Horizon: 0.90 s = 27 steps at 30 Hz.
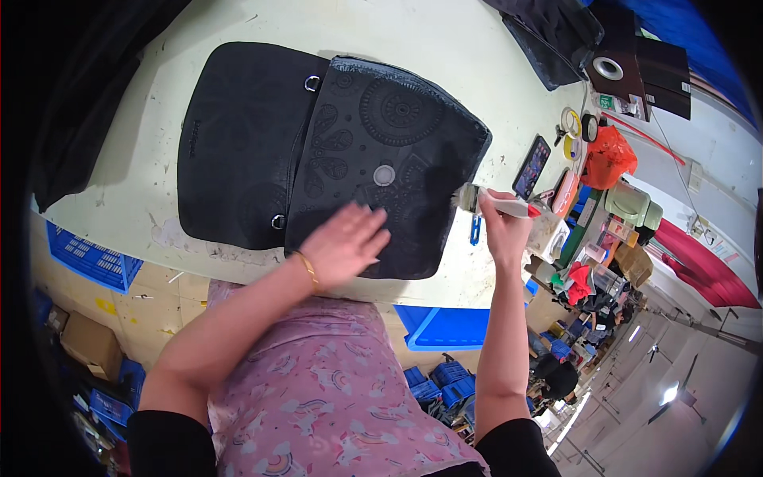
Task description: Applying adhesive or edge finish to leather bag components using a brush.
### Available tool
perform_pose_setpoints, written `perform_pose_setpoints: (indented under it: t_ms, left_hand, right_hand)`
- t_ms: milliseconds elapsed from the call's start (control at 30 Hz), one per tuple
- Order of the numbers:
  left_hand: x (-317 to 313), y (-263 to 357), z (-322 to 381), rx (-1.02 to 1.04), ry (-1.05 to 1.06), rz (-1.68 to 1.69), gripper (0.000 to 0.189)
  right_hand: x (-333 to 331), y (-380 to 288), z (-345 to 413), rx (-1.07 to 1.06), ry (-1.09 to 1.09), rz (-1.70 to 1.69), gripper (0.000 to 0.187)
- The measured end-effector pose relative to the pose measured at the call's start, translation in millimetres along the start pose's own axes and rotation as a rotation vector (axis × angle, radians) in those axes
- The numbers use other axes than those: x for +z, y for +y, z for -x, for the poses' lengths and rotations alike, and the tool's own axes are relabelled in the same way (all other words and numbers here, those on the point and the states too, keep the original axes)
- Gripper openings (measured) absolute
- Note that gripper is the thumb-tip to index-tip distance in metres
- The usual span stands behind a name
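A black bag with embossed round and petal patterns lies on the pale table, its smooth black flap spread out to the left. Two metal D-rings sit along the fold, and a round pale disc is on the patterned part. My left hand, blurred, is over the lower part of the bag with fingers spread and holds nothing; whether it touches the surface I cannot tell. In my right hand is a flat brush with a pale handle, its bristles at the bag's right edge.
Right of the bag lie a smartphone, a blue clip-like item, tape rolls and a red plastic bag. More black pieces lie at the top right, and dark material at the left. Blue crates stand below the table.
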<state>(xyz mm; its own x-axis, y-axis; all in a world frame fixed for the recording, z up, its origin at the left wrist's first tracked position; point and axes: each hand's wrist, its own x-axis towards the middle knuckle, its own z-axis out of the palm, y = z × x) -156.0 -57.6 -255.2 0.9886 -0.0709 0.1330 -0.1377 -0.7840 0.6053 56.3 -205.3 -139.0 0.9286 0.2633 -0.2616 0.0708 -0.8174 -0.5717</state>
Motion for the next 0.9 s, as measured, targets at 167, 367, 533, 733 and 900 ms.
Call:
perform_pose_setpoints:
  t_ms: [167, 367, 533, 733, 900]
  left_hand:
    - [-38, -47, 21, -0.147, -0.016, -0.094, 0.053]
    - [-24, -51, 23, -0.114, 0.004, -0.065, 0.051]
    - [-16, -57, 26, -0.101, 0.062, -0.105, 0.049]
    - [-16, -54, 28, -0.116, 0.101, -0.104, 0.043]
    - [-18, -53, 25, -0.124, 0.102, -0.079, 0.041]
  right_hand:
    - [-17, -11, 59, -0.121, -0.301, 0.185, 0.018]
    - [-24, -32, 21, 0.074, -0.286, -0.011, 0.016]
    - [-13, -34, 40, 0.010, -0.297, 0.244, 0.014]
    - [-13, -33, 28, 0.209, -0.328, 0.094, 0.019]
    - [9, -17, -18, 0.090, -0.131, 0.307, 0.020]
